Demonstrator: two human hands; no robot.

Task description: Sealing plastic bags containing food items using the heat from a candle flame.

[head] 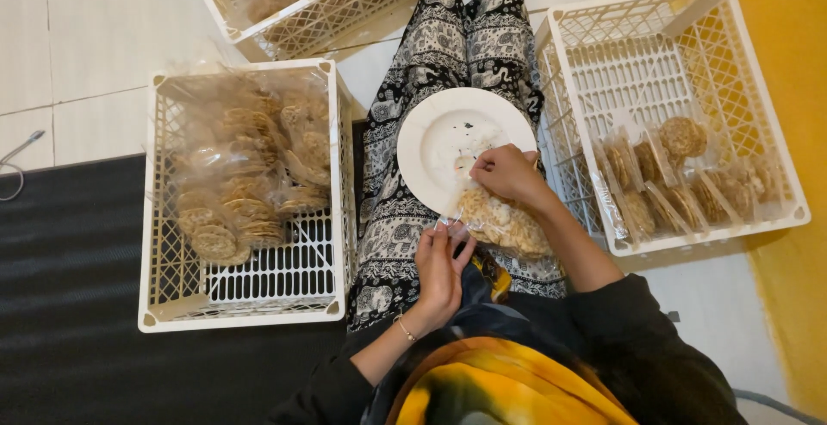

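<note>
Cracker bag [504, 223], at 5 o'clock of the white plate [448, 145] on the lap, is pinched by the left hand [441, 266] and right hand [508, 173]; finished packs fill the right crate [775, 115], loose crackers remain in the left crate [250, 304].

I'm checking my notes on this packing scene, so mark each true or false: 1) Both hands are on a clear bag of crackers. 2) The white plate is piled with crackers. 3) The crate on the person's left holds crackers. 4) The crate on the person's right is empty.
1) True: the left hand and right hand hold the clear bag of crackers.
2) False: the white plate holds only crumbs.
3) True: the left crate holds bagged crackers.
4) False: the right crate holds several small cracker packs.
</note>
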